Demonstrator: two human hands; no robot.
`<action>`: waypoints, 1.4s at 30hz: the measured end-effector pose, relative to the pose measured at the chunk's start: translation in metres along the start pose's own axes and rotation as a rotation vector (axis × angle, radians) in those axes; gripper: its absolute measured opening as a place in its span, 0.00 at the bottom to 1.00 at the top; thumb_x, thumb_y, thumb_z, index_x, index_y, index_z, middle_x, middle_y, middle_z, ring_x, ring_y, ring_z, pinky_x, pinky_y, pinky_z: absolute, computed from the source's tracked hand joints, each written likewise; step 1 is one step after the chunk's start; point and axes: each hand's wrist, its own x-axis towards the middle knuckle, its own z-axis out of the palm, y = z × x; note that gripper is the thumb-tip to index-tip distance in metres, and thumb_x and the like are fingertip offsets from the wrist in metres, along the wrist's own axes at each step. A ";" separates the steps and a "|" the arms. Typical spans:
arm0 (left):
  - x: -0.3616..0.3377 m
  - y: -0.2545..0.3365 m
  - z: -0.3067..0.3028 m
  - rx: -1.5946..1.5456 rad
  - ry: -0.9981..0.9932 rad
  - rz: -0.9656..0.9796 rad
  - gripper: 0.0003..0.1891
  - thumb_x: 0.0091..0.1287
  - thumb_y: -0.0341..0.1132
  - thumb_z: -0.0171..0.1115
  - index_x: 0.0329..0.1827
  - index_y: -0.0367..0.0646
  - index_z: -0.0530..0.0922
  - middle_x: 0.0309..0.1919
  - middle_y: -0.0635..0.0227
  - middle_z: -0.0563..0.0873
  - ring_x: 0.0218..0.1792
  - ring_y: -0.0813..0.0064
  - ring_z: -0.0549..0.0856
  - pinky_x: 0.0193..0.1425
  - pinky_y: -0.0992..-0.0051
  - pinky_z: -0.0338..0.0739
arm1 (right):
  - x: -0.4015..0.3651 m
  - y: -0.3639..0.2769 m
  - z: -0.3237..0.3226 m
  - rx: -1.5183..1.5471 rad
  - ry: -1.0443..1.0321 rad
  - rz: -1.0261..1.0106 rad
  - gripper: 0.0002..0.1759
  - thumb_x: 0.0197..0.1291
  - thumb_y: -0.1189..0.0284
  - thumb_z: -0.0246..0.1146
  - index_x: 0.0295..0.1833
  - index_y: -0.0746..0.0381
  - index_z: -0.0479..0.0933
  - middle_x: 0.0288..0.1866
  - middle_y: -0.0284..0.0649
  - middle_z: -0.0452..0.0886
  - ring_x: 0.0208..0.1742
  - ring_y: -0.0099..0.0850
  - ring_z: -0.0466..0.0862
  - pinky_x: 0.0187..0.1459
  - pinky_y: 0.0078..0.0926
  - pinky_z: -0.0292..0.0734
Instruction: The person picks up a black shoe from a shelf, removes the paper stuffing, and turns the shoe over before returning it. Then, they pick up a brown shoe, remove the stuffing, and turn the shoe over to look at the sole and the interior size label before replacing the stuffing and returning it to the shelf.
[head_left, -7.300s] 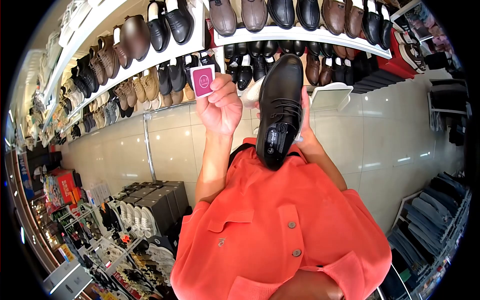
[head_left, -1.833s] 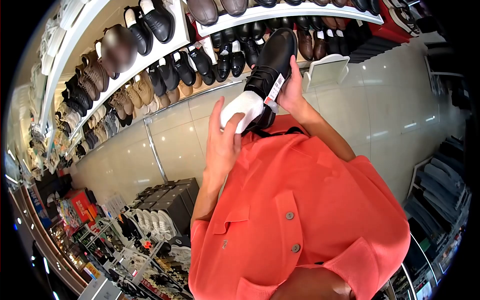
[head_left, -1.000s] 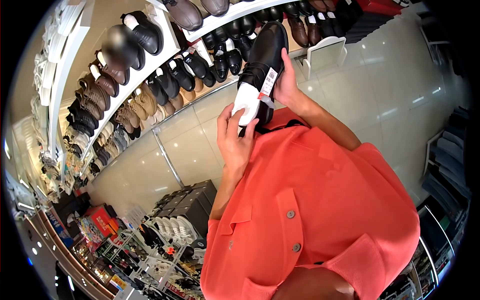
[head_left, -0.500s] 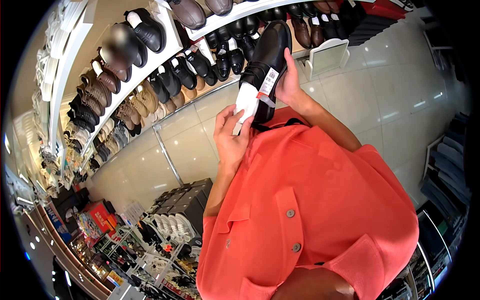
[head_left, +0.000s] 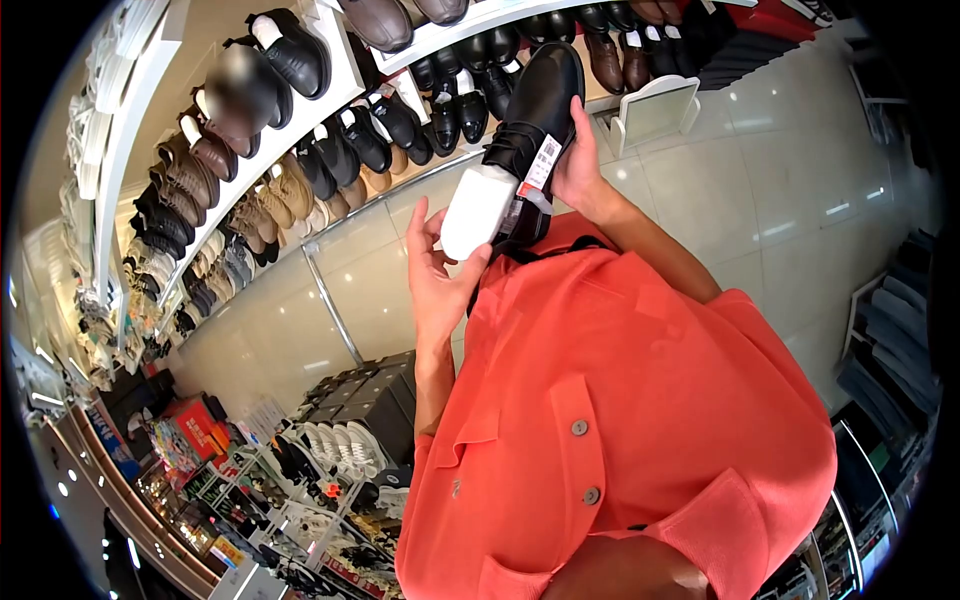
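A black lace-up leather shoe (head_left: 545, 100) is held in front of my chest, toe pointing away, with my right hand (head_left: 578, 165) wrapped round its right side. A white price tag (head_left: 541, 163) with a red end hangs over the shoe's side. From the shoe's opening a white shoe insert (head_left: 480, 212) sticks out to the left, partly clear of it. My left hand (head_left: 440, 275) grips the insert's outer end, thumb on the near edge and fingers behind. The insert's other end lies against the heel opening of the shoe.
Curved white shelves (head_left: 345, 85) of dark and tan shoes run across the front and left. A small floor mirror (head_left: 655, 112) stands at the front right. Grey boxes (head_left: 370, 400) and a rack of sneakers are at lower left. Folded jeans (head_left: 895, 320) lie at right.
My left hand has moved a little left and drawn the white insert further out of the shoe, so more of it shows. The right hand and shoe stay nearly still.
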 end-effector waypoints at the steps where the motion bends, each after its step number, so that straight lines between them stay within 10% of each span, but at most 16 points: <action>1: -0.001 0.001 0.002 0.075 -0.051 0.026 0.40 0.54 0.26 0.72 0.72 0.38 0.62 0.62 0.62 0.73 0.54 0.72 0.76 0.52 0.74 0.72 | 0.000 0.000 0.001 -0.008 0.015 0.012 0.37 0.63 0.40 0.55 0.62 0.61 0.71 0.53 0.42 0.81 0.51 0.36 0.82 0.57 0.37 0.77; 12: -0.031 0.028 -0.003 -0.049 -0.137 -0.039 0.37 0.55 0.20 0.69 0.69 0.40 0.65 0.63 0.61 0.69 0.62 0.69 0.73 0.64 0.71 0.70 | -0.003 -0.010 -0.006 -0.027 -0.007 0.009 0.39 0.63 0.39 0.54 0.64 0.60 0.70 0.56 0.42 0.80 0.54 0.38 0.81 0.60 0.39 0.75; 14: -0.037 0.030 -0.010 0.422 -0.338 0.076 0.41 0.52 0.20 0.70 0.72 0.42 0.63 0.66 0.58 0.66 0.66 0.64 0.70 0.68 0.68 0.67 | -0.002 -0.010 -0.009 -0.039 0.004 -0.013 0.39 0.63 0.39 0.54 0.65 0.60 0.69 0.58 0.43 0.79 0.56 0.39 0.81 0.61 0.40 0.74; 18: -0.036 0.015 -0.026 0.202 -0.669 0.135 0.43 0.55 0.21 0.69 0.75 0.47 0.59 0.64 0.54 0.69 0.66 0.58 0.70 0.67 0.67 0.67 | -0.003 -0.008 -0.009 -0.018 -0.012 0.011 0.38 0.64 0.40 0.53 0.65 0.60 0.69 0.58 0.42 0.79 0.56 0.39 0.81 0.61 0.40 0.74; 22: -0.045 0.006 0.006 -0.315 -0.286 -0.270 0.34 0.61 0.22 0.66 0.72 0.41 0.64 0.65 0.58 0.71 0.67 0.66 0.69 0.70 0.69 0.64 | -0.008 -0.006 0.002 -0.046 0.008 -0.018 0.38 0.64 0.40 0.53 0.65 0.60 0.69 0.57 0.43 0.79 0.56 0.38 0.81 0.61 0.40 0.74; 27: -0.041 0.004 -0.002 -0.114 -0.428 -0.339 0.37 0.58 0.24 0.71 0.71 0.38 0.65 0.61 0.60 0.77 0.61 0.72 0.75 0.67 0.72 0.67 | -0.012 -0.008 0.006 -0.057 0.024 -0.025 0.39 0.63 0.39 0.54 0.65 0.61 0.69 0.56 0.43 0.80 0.55 0.38 0.81 0.60 0.39 0.75; 34: -0.026 0.009 -0.038 -0.488 0.091 -0.097 0.31 0.69 0.37 0.61 0.71 0.37 0.60 0.59 0.57 0.78 0.58 0.61 0.81 0.58 0.67 0.77 | -0.006 -0.010 -0.007 0.004 -0.028 0.006 0.44 0.65 0.36 0.46 0.68 0.64 0.66 0.62 0.53 0.76 0.60 0.44 0.79 0.63 0.43 0.72; 42: -0.028 0.004 -0.023 -0.689 0.108 -0.090 0.30 0.70 0.41 0.61 0.70 0.38 0.63 0.61 0.58 0.76 0.58 0.60 0.81 0.56 0.67 0.80 | -0.021 -0.019 0.038 0.226 -0.366 0.245 0.59 0.57 0.26 0.40 0.69 0.73 0.61 0.64 0.61 0.72 0.61 0.51 0.77 0.63 0.55 0.71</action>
